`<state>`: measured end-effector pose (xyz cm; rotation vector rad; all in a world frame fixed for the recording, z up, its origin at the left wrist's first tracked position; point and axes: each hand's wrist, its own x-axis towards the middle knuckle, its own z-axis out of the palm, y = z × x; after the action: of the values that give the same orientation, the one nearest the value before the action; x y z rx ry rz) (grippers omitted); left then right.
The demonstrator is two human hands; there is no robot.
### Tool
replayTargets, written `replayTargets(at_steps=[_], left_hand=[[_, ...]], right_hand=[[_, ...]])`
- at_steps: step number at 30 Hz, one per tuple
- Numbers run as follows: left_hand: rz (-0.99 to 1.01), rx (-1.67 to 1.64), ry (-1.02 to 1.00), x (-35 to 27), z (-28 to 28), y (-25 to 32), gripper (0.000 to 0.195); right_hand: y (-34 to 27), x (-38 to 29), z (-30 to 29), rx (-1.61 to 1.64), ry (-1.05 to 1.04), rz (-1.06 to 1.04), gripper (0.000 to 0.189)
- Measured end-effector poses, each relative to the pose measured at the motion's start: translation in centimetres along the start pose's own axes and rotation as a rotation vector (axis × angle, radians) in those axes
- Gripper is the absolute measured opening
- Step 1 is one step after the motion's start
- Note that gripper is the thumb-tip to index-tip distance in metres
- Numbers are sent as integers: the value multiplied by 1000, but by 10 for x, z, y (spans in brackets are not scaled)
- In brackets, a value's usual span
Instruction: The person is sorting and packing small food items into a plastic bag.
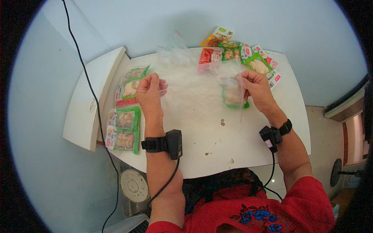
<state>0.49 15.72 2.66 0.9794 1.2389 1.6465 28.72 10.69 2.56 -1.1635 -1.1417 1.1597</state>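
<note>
A clear plastic zip bag (195, 84) is spread between my two hands above the white table. My left hand (150, 90) pinches the bag's left end, beside the snack packets at the table's left. At the other end, my right hand (255, 87) grips the bag near its straight zip edge. A green-edged food packet (234, 94) shows by my right fingers, partly through the clear film; I cannot tell whether it lies inside the bag or under it.
Two green-edged packets (123, 128) lie at the front left, with more packets (129, 87) behind them. Loose clear bags (177, 55) sit at the back. Several mixed packets (233, 54) are heaped at the back right. A black cable (84, 64) hangs down the left side.
</note>
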Motion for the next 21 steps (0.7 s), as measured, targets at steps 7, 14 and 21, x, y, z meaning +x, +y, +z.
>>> replayTargets(at_steps=[7, 14, 21], left_hand=[[-146, 402, -133, 0, -4, 3, 39], [350, 812, -126, -3, -2, -13, 23], [476, 1059, 69, -3, -8, -7, 19]], right_hand=[[1, 2, 0, 47, 119, 10, 14], [7, 4, -7, 97, 134, 47, 14], [8, 3, -4, 103, 127, 68, 15]])
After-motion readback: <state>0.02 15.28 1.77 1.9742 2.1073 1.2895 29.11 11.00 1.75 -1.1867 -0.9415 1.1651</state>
